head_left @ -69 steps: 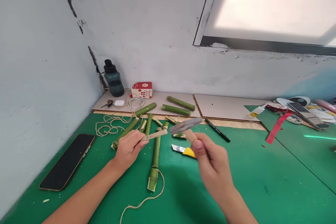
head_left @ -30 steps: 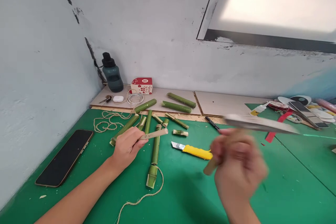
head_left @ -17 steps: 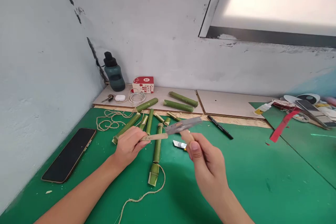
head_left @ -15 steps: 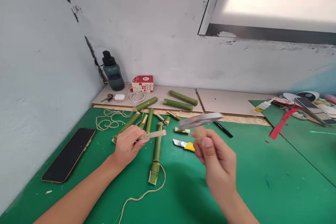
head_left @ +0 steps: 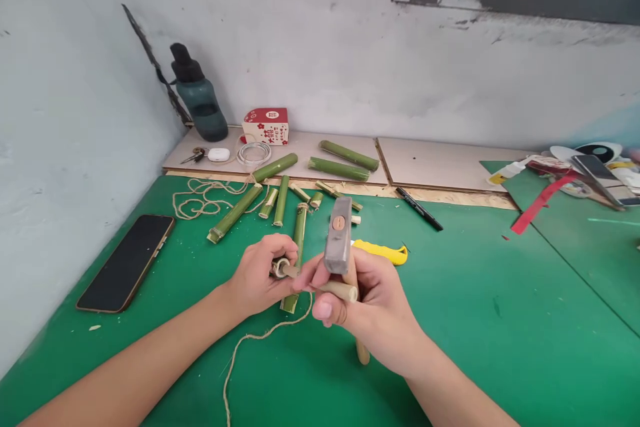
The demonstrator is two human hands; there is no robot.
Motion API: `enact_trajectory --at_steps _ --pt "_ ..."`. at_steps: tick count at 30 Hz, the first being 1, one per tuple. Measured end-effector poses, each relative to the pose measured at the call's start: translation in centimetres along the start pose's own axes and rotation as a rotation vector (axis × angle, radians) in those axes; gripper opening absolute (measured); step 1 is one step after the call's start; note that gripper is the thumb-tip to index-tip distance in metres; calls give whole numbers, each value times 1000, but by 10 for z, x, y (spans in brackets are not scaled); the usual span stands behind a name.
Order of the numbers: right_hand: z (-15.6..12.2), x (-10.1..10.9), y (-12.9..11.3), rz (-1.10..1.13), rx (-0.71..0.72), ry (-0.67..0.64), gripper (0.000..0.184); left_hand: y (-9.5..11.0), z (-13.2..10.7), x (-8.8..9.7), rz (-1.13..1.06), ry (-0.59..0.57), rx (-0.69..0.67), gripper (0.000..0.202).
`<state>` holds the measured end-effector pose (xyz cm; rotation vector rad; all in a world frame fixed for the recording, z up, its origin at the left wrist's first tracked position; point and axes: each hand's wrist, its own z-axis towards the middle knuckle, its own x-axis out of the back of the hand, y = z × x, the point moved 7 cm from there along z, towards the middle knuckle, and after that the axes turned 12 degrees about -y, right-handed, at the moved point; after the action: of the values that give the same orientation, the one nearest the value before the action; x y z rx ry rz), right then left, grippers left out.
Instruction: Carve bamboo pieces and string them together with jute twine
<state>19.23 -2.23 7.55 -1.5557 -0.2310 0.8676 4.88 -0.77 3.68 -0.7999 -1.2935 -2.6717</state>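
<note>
My left hand point(head_left: 260, 277) is closed around a short bamboo piece point(head_left: 280, 267), its round open end facing right. A thin flat pale piece point(head_left: 290, 271) juts from that end. My right hand point(head_left: 383, 303) grips a hammer point(head_left: 339, 237), its steel head up and its wooden handle running down behind the fingers. The same hand pinches a pale round stick point(head_left: 340, 290) between thumb and fingers, beside the hammer head. Both hands meet at the fingertips over a green bamboo length point(head_left: 299, 230) on the table, partly hidden. Twine point(head_left: 260, 335) trails from it toward the front edge.
A yellow utility knife point(head_left: 383, 252) lies behind my right hand. Several cut bamboo pieces point(head_left: 235, 213) and a marker point(head_left: 419, 209) are farther back. A phone point(head_left: 127, 263) lies left. The bottle point(head_left: 200, 97) and red-white box point(head_left: 266, 127) stand by the wall.
The pale stick has passed from my left hand to my right, which still has the hammer, now lower and closer. My left hand now holds a bamboo piece. The view has tilted down.
</note>
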Motion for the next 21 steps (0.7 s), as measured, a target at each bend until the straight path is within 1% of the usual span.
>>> enact_trajectory --at_steps 3,6,8,10,13,16,18,21 --pt "-1 2 -7 -26 74 55 24 -1 1 -7 -76 -48 24 41" --pt "0 6 -10 -37 131 81 28 -2 4 -13 -149 -90 64 41" --pt "0 5 -9 -25 130 71 31 -3 3 -15 -192 -105 81 39" --pt "0 3 -6 4 109 49 38 -3 0 -16 -221 -107 66 38" --pt "-2 -1 -4 19 86 28 45 -3 -5 -17 -258 -71 58 37" --pt "-3 -3 -5 -5 87 20 44 -5 -6 -17 -376 2 114 36" --pt "-3 -3 -7 8 91 2 44 -4 -4 -17 -455 27 137 39" --pt "-3 -1 -10 52 114 -18 44 1 1 -15 -468 35 80 42"
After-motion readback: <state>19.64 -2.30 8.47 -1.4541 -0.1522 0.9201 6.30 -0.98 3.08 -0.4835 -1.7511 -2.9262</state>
